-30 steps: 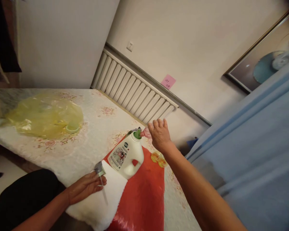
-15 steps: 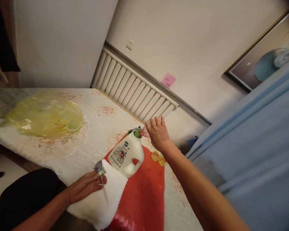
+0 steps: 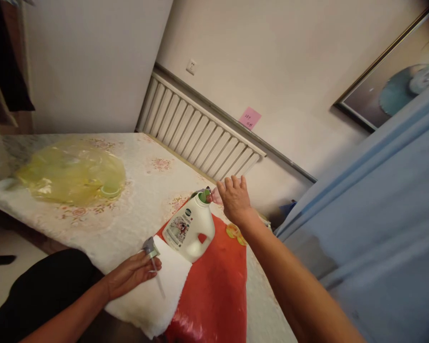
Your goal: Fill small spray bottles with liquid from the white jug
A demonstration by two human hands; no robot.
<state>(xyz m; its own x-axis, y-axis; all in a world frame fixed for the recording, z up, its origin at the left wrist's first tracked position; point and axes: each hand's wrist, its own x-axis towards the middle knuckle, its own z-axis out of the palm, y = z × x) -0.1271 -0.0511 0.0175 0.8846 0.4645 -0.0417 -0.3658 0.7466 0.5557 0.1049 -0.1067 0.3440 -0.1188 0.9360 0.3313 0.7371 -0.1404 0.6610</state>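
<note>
My right hand (image 3: 235, 200) is closed round a small pink bottle (image 3: 215, 195), tipped with its mouth at the green neck of a white detergent jug (image 3: 190, 227). The jug stands on a red sheet (image 3: 221, 281) on the table. My left hand (image 3: 134, 273) rests on a white fluffy towel (image 3: 153, 295) and pinches a grey spray-pump head (image 3: 150, 247), whose clear tube trails down over the towel.
A crumpled yellow plastic bag (image 3: 71, 171) with a green cap lies far left on the floral tablecloth (image 3: 146, 190). A radiator (image 3: 196, 136) runs along the wall behind. Yellow round items (image 3: 236, 233) sit under my right wrist. Blue cloth (image 3: 379, 214) fills the right side.
The view has shifted slightly. My right hand with the pink bottle stays at the jug's neck; my left hand keeps its hold on the pump head.
</note>
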